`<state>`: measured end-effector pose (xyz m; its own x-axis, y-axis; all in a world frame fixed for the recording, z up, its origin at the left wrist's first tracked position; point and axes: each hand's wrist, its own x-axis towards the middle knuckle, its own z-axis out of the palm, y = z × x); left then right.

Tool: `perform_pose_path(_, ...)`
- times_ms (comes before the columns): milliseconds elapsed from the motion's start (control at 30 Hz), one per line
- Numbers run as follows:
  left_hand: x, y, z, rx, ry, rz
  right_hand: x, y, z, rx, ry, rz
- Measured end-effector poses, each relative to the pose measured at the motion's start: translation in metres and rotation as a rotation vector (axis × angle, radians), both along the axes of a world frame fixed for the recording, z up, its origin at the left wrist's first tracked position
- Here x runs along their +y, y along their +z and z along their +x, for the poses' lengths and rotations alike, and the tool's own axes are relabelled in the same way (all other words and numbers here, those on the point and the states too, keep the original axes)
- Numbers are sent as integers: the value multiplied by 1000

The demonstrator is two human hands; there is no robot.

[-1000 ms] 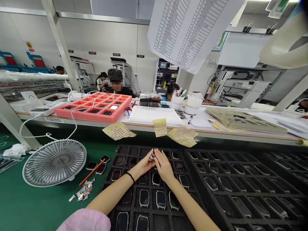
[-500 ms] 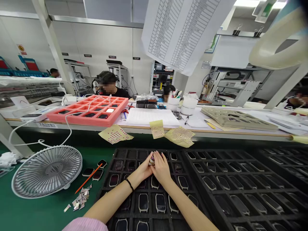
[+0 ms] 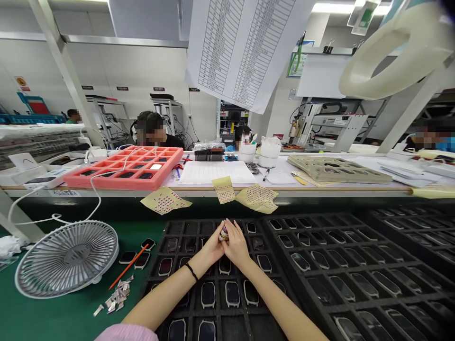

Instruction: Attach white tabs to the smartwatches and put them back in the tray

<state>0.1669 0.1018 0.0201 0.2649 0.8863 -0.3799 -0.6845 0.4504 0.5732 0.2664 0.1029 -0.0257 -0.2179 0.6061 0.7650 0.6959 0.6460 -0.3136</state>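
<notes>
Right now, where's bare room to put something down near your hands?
Bare green mat lies below the fan, left of the scraps. A smaller patch sits between the fan and the black tray, above the loose devices. Crowded: that tray, packed with devices, around your left hand and right hand, which pinch a small part.

White panel walls (image 3: 142, 61) across back; steel pillar (image 3: 62, 71) upper left; printed chart (image 3: 241, 47) hanging top centre; ceiling light (image 3: 337, 7) upper right; equipment racks (image 3: 334, 125) along far right.
</notes>
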Motion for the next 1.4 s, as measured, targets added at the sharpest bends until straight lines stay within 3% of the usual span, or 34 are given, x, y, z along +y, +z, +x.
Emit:
perform_pose_path(167,20,-7,2,276,-64,138,10,-10,4,129,38,-116)
perform_pose_path(300,51,1,-9,575,-164,304,16,-12,9,303,27,-209)
perform_pose_path(533,92,25,-19,1121,-546,668,30,-20,20,621,-85,-320)
perform_pose_path(667,102,19,-4,1312,-710,729,36,-29,21,696,-97,-349)
perform_pose_path(767,103,13,1,1373,-754,761,37,-32,20,713,-88,-340)
perform_pose_path(933,93,13,-18,1328,-655,807,36,-32,16,703,-49,-332)
perform_pose_path(1167,80,33,-45,1082,-340,792,33,-29,13,649,3,-295)
perform_pose_path(1300,64,41,-58,873,-189,687,29,-20,14,590,32,-264)
perform_pose_path(1400,39,38,-69,682,-121,532,17,-7,12,532,71,-234)
